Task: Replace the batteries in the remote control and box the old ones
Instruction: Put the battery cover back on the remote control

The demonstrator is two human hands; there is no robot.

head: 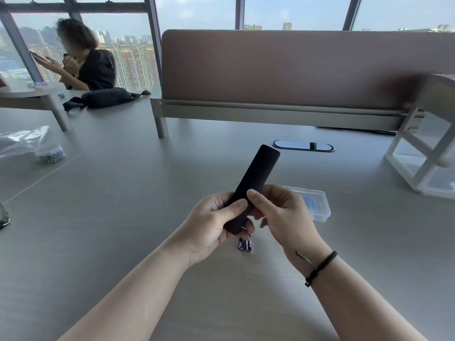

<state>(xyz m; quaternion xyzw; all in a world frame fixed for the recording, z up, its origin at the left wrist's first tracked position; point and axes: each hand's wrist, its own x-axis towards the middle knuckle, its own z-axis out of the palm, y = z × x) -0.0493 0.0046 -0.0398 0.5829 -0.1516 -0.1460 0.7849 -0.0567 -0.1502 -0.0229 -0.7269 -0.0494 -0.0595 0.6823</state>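
Note:
A slim black remote control is held above the grey table, its plain back facing me and its far end tilted up and away. My left hand grips its near end, thumb laid across the back. My right hand pinches the same end from the right, thumb on the back beside the left thumb. Two dark batteries lie side by side on the table just under my hands, partly hidden. A clear plastic box with a closed lid sits right of my right hand.
A white frame rack stands at the far right. A padded divider closes the back, with an oval cable port before it. At the left are a plastic bag, a bead jar, a black pouch and a seated person.

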